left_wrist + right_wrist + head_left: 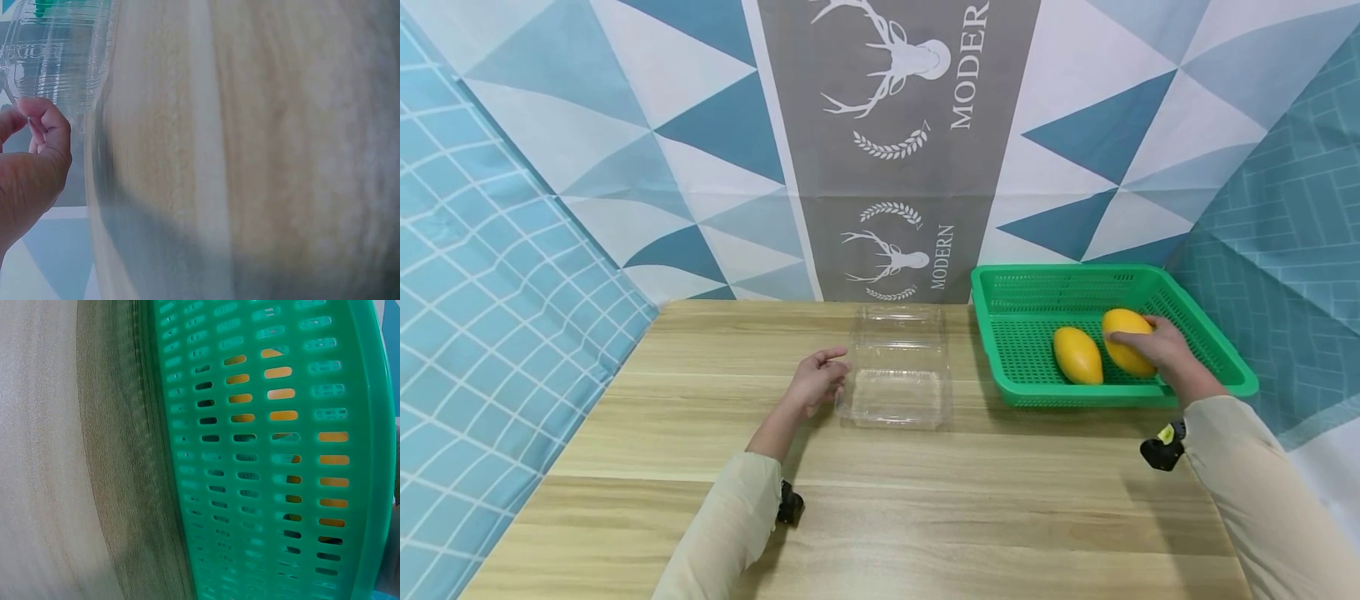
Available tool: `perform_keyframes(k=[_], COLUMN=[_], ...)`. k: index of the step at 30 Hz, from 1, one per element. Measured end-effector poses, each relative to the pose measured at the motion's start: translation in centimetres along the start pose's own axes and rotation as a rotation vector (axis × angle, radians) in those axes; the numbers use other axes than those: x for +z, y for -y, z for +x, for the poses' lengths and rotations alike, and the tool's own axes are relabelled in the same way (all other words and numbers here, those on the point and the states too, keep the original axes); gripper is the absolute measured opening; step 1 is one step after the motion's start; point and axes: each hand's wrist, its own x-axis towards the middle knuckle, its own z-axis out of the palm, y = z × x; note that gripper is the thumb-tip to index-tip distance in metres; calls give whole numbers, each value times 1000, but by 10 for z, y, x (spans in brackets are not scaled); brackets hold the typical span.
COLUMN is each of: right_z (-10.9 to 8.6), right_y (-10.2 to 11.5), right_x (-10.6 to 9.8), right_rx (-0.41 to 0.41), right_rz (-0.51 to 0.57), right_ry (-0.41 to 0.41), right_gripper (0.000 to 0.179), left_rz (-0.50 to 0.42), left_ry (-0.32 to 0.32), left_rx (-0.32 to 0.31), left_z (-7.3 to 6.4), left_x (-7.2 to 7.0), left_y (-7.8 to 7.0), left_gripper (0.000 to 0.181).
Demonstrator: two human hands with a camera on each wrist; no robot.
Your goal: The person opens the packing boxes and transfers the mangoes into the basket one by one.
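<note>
A clear plastic container (898,392) with its lid folded back lies on the table. At its left side is my left hand (820,379); in the left wrist view, the thumb and curled index finger of that hand (40,156) pinch the rim of the container (59,56). My right hand (1168,346) reaches into a green slotted basket (992,350) and grips a yellow mango (1123,325), tilted up against the palm. Beside it, a second mango (1077,357) lies on the basket floor. Through the slots of the basket wall (369,506), yellow patches show in the right wrist view.
The wooden table (925,517) carries the container in the middle and the basket at the right. A patterned cloth backdrop (700,150) stands along the far edge, with a blue checked cloth (490,292) at the left side.
</note>
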Motion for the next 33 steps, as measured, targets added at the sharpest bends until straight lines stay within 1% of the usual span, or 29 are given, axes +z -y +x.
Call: perform_keyframes(k=[5, 15, 27, 33], right_z=[0, 2, 3, 5], right_y=[-3, -6, -7, -8], right_x=[0, -3, -3, -5], right_rx=[-5, 0, 17, 19], right_rz=[-3, -7, -18, -17], right_ry=[4, 13, 13, 15], right_gripper=[97, 99, 97, 98], left_rz=[-10, -8, -3, -3], left_ry=[-6, -1, 2, -10], left_rx=[-10, -5, -6, -7], left_z=[0, -1, 0, 0], left_x=[0, 1, 1, 1], left_y=[1, 0, 1, 0], left_gripper=[46, 46, 46, 45])
